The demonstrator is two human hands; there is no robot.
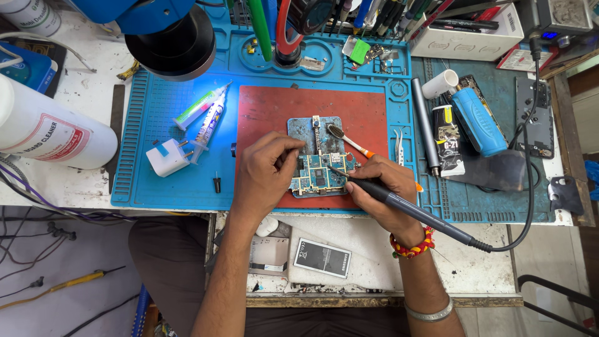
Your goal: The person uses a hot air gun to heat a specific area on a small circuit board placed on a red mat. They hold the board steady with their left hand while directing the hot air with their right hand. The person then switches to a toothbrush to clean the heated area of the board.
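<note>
Partly hidden under both hands, the circuit board [315, 171] lies on the red mat [274, 106]. Left hand [265, 171] pinches its edge; right hand [384, 187] grips the soldering iron [405, 206], tip hard to see.

Two syringes [203, 118] lay slanted on the blue mat [150, 181] above a white plug adapter [167, 156], with a large white bottle [50, 131] on its side well to their left. Right of the red pad [274, 106] lay tweezers [399, 146], a grey metal rod [425, 125], a black tube [447, 138] and a blue cylinder [479, 120], side by side
</note>
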